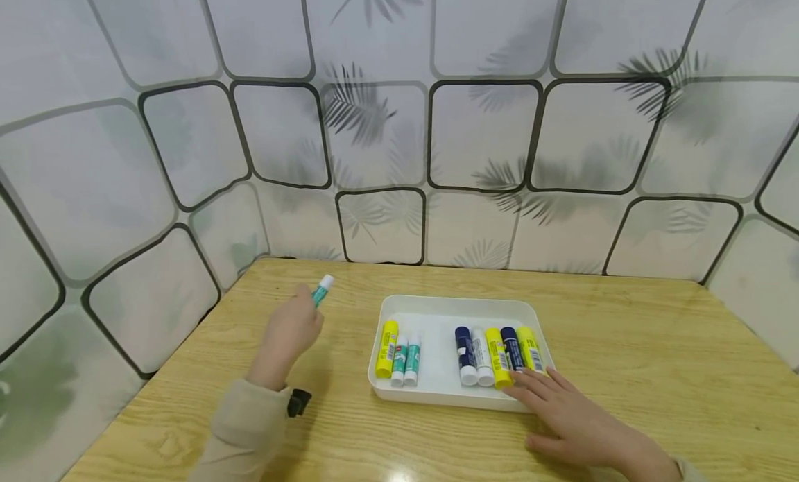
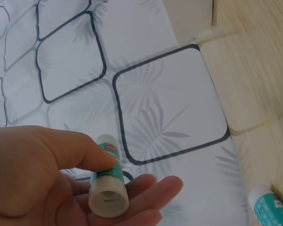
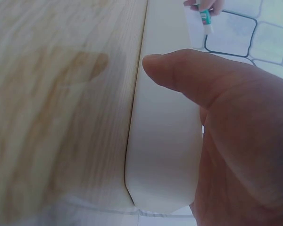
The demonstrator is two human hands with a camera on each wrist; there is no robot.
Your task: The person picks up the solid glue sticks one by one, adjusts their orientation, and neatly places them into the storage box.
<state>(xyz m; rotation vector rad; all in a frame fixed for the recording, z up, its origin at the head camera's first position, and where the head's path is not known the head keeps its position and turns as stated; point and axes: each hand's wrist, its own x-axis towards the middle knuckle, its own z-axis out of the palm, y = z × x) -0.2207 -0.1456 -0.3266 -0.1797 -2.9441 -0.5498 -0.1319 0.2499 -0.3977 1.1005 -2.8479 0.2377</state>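
My left hand [image 1: 288, 333] pinches a teal glue stick [image 1: 321, 291] with a white cap, above the table left of a white tray [image 1: 433, 322]. In the left wrist view the thumb lies over the glue stick [image 2: 107, 181], its white end facing the camera. My right hand [image 1: 571, 416] rests at the tray's front right corner, fingers extended over the rim near the glue sticks there. The right wrist view shows the thumb alongside the tray's outer wall [image 3: 165, 141]. Inside the tray, a yellow glue stick [image 1: 387, 349] and two teal glue sticks [image 1: 406, 360] lie at the left.
At the tray's right side lie several more glue sticks: navy [image 1: 465, 354], white [image 1: 481, 357] and yellow [image 1: 498, 357] ones. Bare tray floor separates the two groups. The wooden table [image 1: 655, 357] meets a patterned curtain [image 1: 387, 135] at the back and left.
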